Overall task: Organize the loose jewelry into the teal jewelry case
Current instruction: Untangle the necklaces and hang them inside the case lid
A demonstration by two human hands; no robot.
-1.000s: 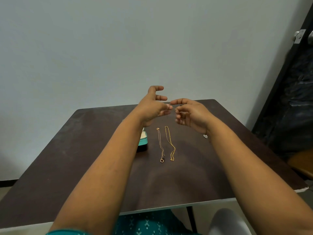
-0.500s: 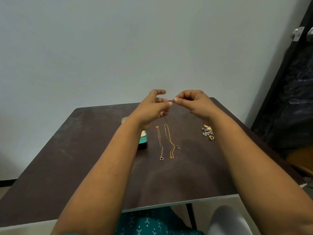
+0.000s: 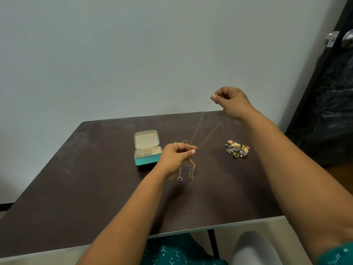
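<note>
The open teal jewelry case (image 3: 146,161) sits on the dark table (image 3: 80,184), its cream compartments showing. A very thin chain (image 3: 201,123) is stretched taut in the air between my hands. My left hand (image 3: 176,155) pinches its lower end just right of the case. My right hand (image 3: 230,103) pinches the upper end, raised above the table's far edge. Two gold chains (image 3: 191,170) lie on the table below my left hand, partly hidden by it. A pile of small earrings and charms (image 3: 237,149) lies to the right.
A pale wall stands behind the table. A dark door (image 3: 332,92) with a metal knob is at the right. A white chair edge (image 3: 252,247) and teal patterned clothing show below the table's near edge.
My hands, close together before, have pulled apart: the right rose up and right, the left dropped toward the table. The thin chain now stretches between them, and the case is uncovered.
</note>
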